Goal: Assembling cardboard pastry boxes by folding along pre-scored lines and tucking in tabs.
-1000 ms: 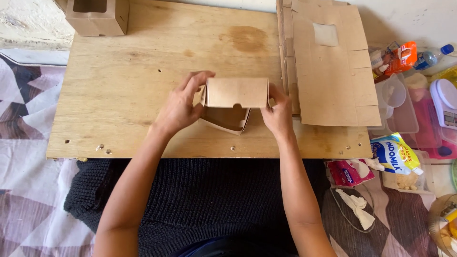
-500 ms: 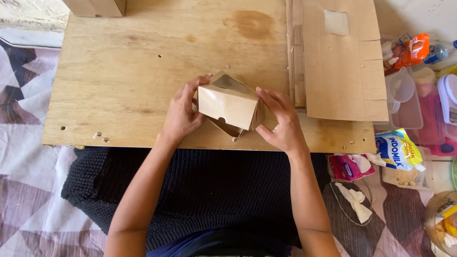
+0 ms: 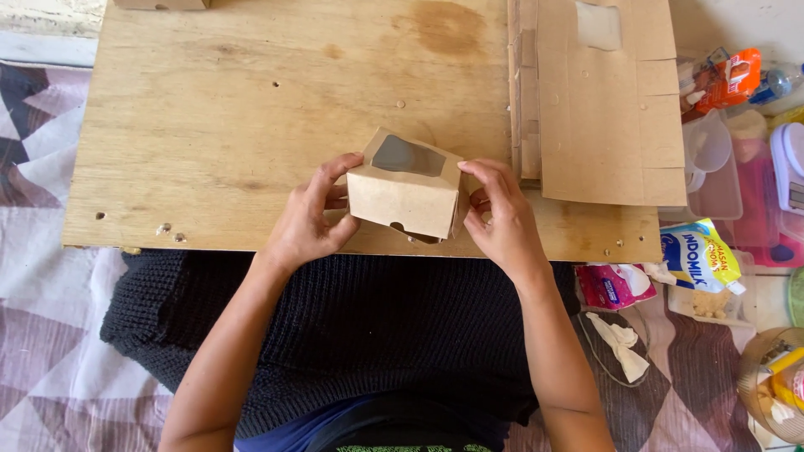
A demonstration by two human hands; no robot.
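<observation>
A small brown cardboard box [image 3: 402, 197] with a clear window in its lid sits closed at the near edge of a plywood board [image 3: 251, 109]. My left hand [image 3: 310, 219] grips the box's left side, thumb and fingers wrapped around the corner. My right hand [image 3: 501, 219] presses on the box's right side, fingers curled against it. A small tab notch shows at the bottom of the box's front face.
A stack of flat brown box blanks [image 3: 603, 92] lies on the board's right part. Another made-up box [image 3: 159, 3] peeks in at the top left. Right of the board are plastic containers [image 3: 712, 163], food packets [image 3: 699, 259] and a bottle [image 3: 775, 84]. A black knitted cloth [image 3: 352, 326] covers my lap.
The box had its lid up and open a second ago. I folded the lid down and turned the box, which now sits closed with its window on top.
</observation>
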